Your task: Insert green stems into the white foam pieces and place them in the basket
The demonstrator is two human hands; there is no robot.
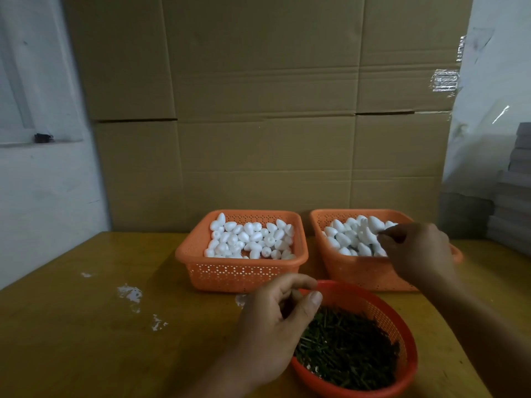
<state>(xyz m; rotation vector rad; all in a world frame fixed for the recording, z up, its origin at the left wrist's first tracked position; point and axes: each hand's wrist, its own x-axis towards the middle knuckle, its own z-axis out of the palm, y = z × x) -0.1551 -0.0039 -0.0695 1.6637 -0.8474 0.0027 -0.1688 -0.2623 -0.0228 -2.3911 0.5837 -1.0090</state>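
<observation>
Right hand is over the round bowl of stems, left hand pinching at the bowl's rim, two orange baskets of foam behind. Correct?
One thing is wrong. The head view shows the right hand over the right basket of foam pieces, fingers among them, not over the bowl of stems. The left hand pinching at the bowl's rim and both baskets, including the left basket, are as you said.

right hand [416, 251] over part of the right basket [359, 271] — fingertips' grip unclear

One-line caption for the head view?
Left hand over the round basket of green stems; right hand reaching into the right foam basket.
</observation>
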